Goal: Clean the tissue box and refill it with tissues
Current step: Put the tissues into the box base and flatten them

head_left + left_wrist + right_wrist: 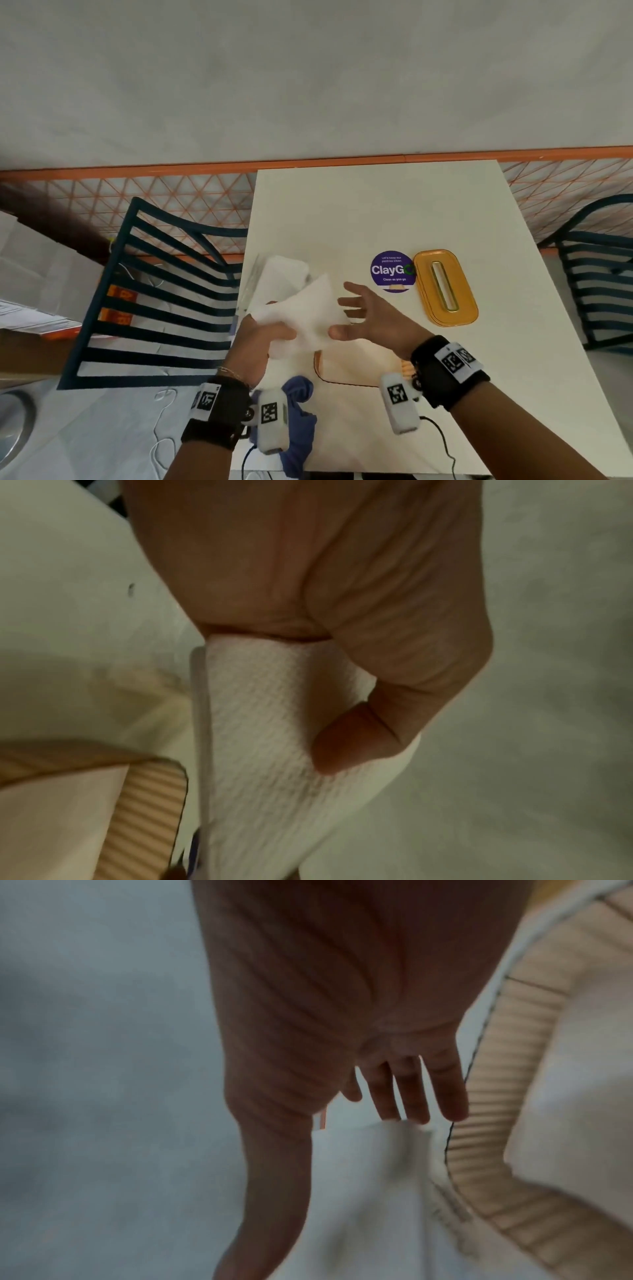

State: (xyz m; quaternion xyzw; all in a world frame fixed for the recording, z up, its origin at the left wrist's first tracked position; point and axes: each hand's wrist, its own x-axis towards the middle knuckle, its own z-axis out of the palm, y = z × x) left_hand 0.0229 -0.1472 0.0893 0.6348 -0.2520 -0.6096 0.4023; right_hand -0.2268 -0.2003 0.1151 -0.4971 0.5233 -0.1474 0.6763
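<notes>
My left hand [270, 330] grips a stack of white tissues [305, 315] and holds it above the table; in the left wrist view the thumb [356, 737] presses on the textured tissues [274, 750]. My right hand [342, 308] is open with its fingers spread, just right of the stack, the thumb at the stack's edge. Below both hands lies the open tissue box base [407, 368] with ribbed beige walls [147, 804] [486, 1123]. Its orange lid [445, 287], with a long slot, lies apart at the right. A blue cloth [298, 411] lies near the front edge.
A pack of white tissues [284, 274] sits by the table's left edge. A purple round sticker [394, 272] is beside the lid. Dark slatted chairs stand left [154, 301] and right [596, 284] of the white table [376, 212]. Cables trail off the front edge.
</notes>
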